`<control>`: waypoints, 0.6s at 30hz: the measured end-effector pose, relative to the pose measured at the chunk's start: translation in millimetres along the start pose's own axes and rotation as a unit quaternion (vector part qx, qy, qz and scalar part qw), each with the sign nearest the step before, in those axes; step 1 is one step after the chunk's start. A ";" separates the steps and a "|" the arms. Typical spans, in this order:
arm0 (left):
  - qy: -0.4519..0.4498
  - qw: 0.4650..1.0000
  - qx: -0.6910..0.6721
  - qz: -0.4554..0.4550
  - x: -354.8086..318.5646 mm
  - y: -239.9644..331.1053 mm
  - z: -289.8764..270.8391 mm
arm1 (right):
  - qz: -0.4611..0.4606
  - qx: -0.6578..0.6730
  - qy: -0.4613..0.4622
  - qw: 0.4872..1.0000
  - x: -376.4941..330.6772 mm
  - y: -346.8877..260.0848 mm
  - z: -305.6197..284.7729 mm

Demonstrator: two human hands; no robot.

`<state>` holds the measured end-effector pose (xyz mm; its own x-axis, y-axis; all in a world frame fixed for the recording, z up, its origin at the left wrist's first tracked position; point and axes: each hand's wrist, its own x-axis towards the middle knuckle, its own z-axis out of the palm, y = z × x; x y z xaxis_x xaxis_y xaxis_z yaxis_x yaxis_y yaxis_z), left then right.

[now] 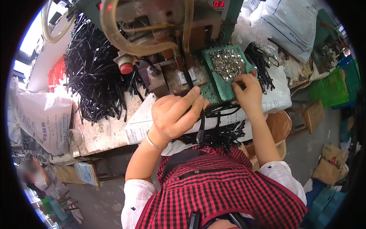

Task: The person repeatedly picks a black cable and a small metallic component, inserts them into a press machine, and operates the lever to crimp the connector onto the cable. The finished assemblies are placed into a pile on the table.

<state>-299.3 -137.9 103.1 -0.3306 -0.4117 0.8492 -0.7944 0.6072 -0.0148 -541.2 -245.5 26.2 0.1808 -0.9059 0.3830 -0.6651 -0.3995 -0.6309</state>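
My left hand (173,116), a bracelet at its wrist, pinches a thin black cable (201,128). One end of the cable lies at the small metal work block (188,76) under the bench machine (207,26); a ribbed part hangs below my fingers. My right hand (249,93) rests at the near right edge of a green tray (223,91), its fingers curled over the rim. Small shiny metal pieces (227,64) are heaped in that tray. Whether a piece is between the right fingertips is hidden.
A big heap of black cables (95,72) stands left of the machine. More cables (225,133) lie along the bench's front edge. Thick clear hoses (141,47) and a red button (126,68) sit close to the left hand. White sacks (42,118) flank the bench.
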 end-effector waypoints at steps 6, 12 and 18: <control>-0.036 0.990 -0.050 -0.124 -4.7 21.1 -15.9 | -0.056 -0.145 0.023 0.988 7.8 -9.6 14.0; -0.028 0.985 0.060 -0.157 -70.2 50.0 -74.2 | -0.018 -0.041 0.057 0.997 -3.2 2.1 14.0; 0.075 0.892 0.313 -0.316 -30.5 -9.3 -152.4 | -0.040 0.081 0.062 0.994 10.9 -1.1 8.4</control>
<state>-204.2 -27.4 157.8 0.3196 -0.4127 0.8529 -0.9424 -0.2327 0.2405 -532.4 -256.2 25.4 0.1319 -0.8500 0.5099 -0.5246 -0.4963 -0.6917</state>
